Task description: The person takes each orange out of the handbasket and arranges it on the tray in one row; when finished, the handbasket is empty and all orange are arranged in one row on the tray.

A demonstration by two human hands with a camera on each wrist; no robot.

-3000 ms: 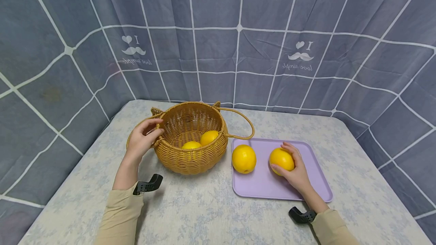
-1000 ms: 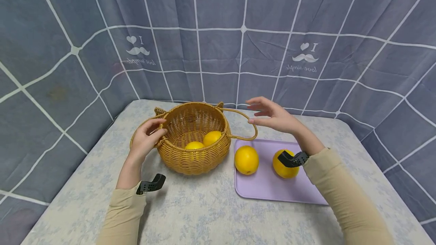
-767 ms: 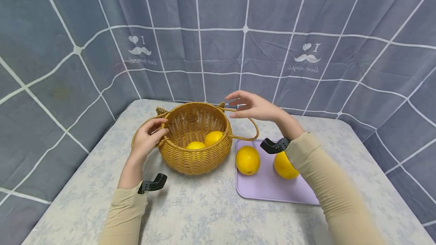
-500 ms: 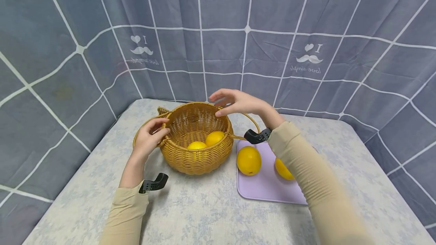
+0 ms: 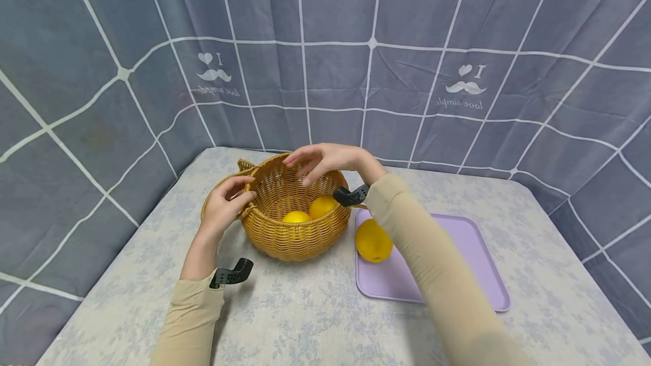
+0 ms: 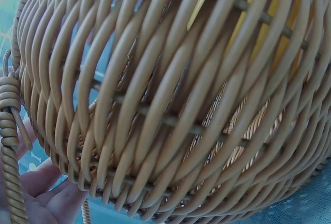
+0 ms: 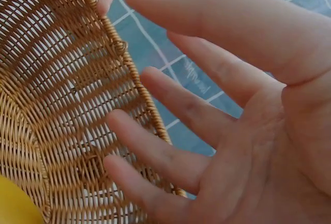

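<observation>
My left hand (image 5: pixel 221 208) pinches the left rim of a brown wicker basket (image 5: pixel 290 244). In the left wrist view its woven wall (image 6: pixel 170 105) fills most of the picture, with part of the hand behind it. Two round yellow fruits, like oranges, lie inside: one fruit (image 5: pixel 297 217) at the front, another fruit (image 5: pixel 322 206) to its right. Over the basket's back right part hovers my right hand (image 5: pixel 328 161), fingers spread and holding nothing. The right wrist view shows that palm (image 7: pixel 243 146) beside the basket's rim (image 7: pixel 147 100).
Right of the basket lies a lilac tray (image 5: pixel 468 242) with a yellow fruit (image 5: pixel 373 240) at its left side. My right sleeve (image 5: pixel 432 264) crosses above the tray and hides its middle. A grey checked curtain (image 5: pixel 335 72) stands behind the table (image 5: pixel 305 321).
My right hand has let go of a fruit on the tray, risen and swung left over the basket. That fruit is now behind the sleeve. The left hand keeps its hold.
</observation>
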